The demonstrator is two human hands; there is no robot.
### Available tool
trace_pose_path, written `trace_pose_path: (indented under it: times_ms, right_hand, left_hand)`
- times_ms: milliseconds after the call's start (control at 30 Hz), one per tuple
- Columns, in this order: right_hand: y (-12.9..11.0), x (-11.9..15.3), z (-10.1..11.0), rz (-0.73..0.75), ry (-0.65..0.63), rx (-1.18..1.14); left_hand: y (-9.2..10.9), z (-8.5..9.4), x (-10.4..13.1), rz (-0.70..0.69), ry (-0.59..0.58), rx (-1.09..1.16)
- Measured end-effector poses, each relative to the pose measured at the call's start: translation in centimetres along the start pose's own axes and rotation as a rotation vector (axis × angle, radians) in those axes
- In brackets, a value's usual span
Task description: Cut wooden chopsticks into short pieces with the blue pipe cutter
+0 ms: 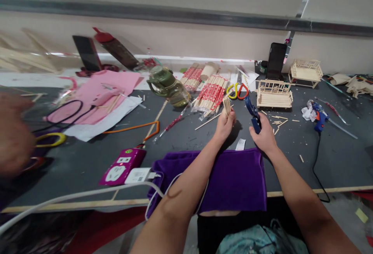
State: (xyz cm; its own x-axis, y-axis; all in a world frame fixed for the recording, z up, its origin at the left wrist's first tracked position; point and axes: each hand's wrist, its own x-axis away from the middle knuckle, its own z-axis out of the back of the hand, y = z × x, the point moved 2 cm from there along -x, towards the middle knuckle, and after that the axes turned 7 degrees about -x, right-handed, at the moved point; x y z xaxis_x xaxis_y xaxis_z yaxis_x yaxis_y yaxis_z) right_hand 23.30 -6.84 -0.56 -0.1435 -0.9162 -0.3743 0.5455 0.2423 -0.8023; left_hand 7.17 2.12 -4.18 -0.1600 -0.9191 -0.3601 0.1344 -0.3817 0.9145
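Note:
In the head view my left hand (225, 122) is closed around a small upright bundle of wooden sticks (226, 104). To its right, my right hand (264, 133) grips a dark blue pair of clippers (253, 112), tilted up and away from me. A gap separates the clippers from the bundle. Short cut stick pieces (280, 122) lie scattered just right of the clippers. Beyond my hands are red-and-white wrapped chopsticks (212, 94), scissors with yellow and red handles (241, 91), and a miniature wooden bench (274, 96).
A blue glue gun (320, 120) lies right, its cord crossing the table edge. Purple cloth (236, 180) lies under my forearms. Left are a magenta power strip (124, 166), a green-lidded bottle (169, 87), a pink glue gun (107, 95) and another person's blurred hand (14, 133).

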Motion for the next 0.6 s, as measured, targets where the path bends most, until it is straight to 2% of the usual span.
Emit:
trace_pose_path:
  times_ms: [133,300,467,600]
  right_hand:
    - [-0.3,0.0,0.3,0.041,0.005,0.048]
    - [-0.9,0.0,0.7,0.075,-0.032,0.181]
    - [-1.3,0.1,0.8,0.067,-0.042,0.25]
    - [-1.5,0.2,0.9,0.071,-0.039,0.267]
  left_hand:
    - [1.1,1.3,0.3,-0.101,0.018,-0.295]
    - [2.2,3.1,0.4,-0.101,-0.052,-0.729]
    - [2.9,3.4,0.5,-0.172,-0.159,-0.864]
    - [2.9,4.0,0.3,-0.191,-0.196,-0.983]
